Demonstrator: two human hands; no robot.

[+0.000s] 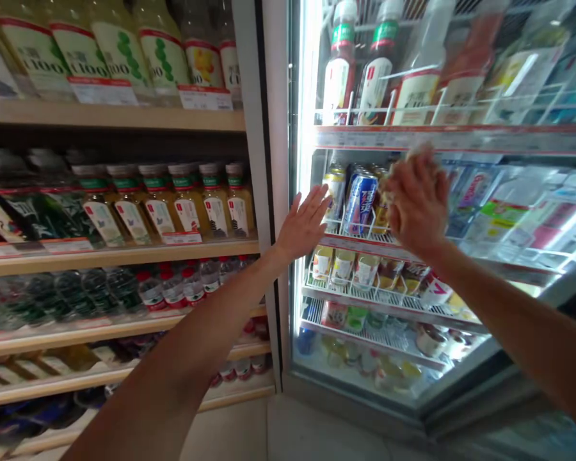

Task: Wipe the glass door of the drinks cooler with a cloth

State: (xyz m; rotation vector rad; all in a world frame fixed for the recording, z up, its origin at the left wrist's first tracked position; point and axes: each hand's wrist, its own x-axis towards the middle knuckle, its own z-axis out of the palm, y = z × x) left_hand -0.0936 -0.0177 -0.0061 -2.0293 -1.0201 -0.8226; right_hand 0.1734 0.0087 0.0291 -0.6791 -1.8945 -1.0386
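My left hand is stretched out flat, fingers spread, at the left side of a lit drinks fridge's glass door. It seems to rest on the glass; nothing is in it. Farther right, my right hand is raised in front of the middle shelves and blurred by motion. Under its fingers and palm shows a crumpled beige cloth, mostly covered by the hand. Behind the glass, between my hands, stands a blue can. Bottles with green caps stand on the shelf above.
To the left, wooden shelves hold rows of juice bottles and small red-capped bottles. A dark metal frame slants across the lower right. Pale floor tiles lie below.
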